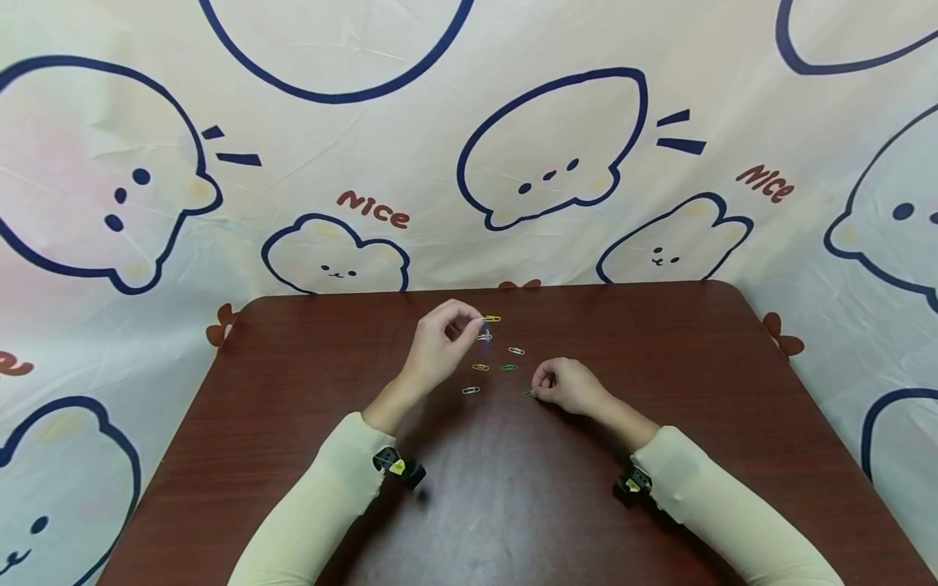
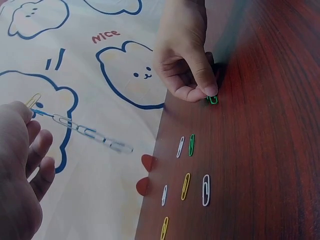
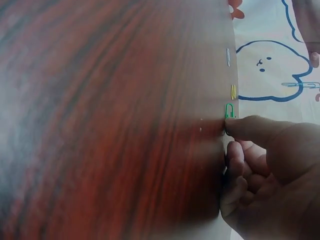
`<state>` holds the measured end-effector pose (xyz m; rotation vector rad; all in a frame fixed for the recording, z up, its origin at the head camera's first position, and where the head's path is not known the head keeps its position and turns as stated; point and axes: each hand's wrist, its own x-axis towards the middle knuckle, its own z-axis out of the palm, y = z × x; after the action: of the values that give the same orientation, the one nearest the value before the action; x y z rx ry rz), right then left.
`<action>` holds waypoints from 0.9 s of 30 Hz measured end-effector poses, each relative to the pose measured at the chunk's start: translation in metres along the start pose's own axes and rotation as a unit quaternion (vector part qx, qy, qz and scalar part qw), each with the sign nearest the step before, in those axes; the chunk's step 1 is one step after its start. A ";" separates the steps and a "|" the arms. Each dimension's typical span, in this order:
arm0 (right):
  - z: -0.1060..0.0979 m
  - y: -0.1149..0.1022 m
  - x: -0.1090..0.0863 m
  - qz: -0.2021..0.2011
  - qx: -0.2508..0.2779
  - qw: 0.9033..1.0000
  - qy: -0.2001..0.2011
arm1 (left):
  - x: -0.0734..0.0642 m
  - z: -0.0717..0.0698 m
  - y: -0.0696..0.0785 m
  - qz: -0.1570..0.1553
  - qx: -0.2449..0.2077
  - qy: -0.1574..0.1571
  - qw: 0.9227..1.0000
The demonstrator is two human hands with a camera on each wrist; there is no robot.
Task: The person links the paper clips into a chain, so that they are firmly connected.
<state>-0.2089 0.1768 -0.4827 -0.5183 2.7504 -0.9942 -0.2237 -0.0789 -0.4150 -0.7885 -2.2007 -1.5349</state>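
Observation:
My left hand is raised over the far part of the table and pinches one end of a paper clip chain. A yellow paper clip shows at the fingertips, and blue and white links trail down from it, blurred at the lower end. Lower and to the right, my right hand pinches a green paper clip between thumb and finger, close over the tabletop. Between the hands lie loose clips: a second green paper clip, a yellow paper clip and a white paper clip.
Another white paper clip and another yellow paper clip lie farther back on the dark brown table. Behind the table's far edge hangs a pale cloth printed with cartoon animals. Both wrists wear small black cameras.

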 end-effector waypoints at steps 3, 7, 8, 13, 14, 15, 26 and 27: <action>-0.001 0.001 -0.001 -0.014 0.007 1.000 -0.005 | 0.000 0.000 0.000 -0.004 -0.003 0.001 1.000; -0.004 0.002 -0.001 -0.024 0.042 0.999 -0.005 | 0.000 0.000 0.001 -0.004 -0.005 0.003 1.000; -0.004 0.002 -0.001 -0.025 0.051 0.998 -0.005 | 0.000 0.000 0.001 -0.004 -0.006 0.003 1.000; -0.009 0.001 -0.001 -0.026 0.092 0.995 0.005 | -0.001 -0.001 0.002 -0.004 -0.004 0.000 1.000; -0.011 0.000 -0.001 -0.025 0.101 0.995 0.006 | -0.001 -0.001 0.001 -0.004 -0.003 0.000 1.000; -0.013 -0.001 -0.001 -0.023 0.110 0.994 0.007 | -0.001 -0.002 0.001 -0.004 -0.002 0.000 1.000; -0.038 -0.016 -0.003 -0.023 0.144 0.988 0.044 | 0.000 -0.004 -0.001 0.005 0.004 -0.001 1.000; -0.040 -0.017 -0.003 -0.024 0.145 0.988 0.047 | 0.000 -0.004 -0.001 0.004 0.003 0.000 1.000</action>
<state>-0.2126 0.1890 -0.4408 -0.5038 2.6142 -1.4342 -0.2246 -0.0834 -0.4146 -0.7960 -2.1979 -1.5242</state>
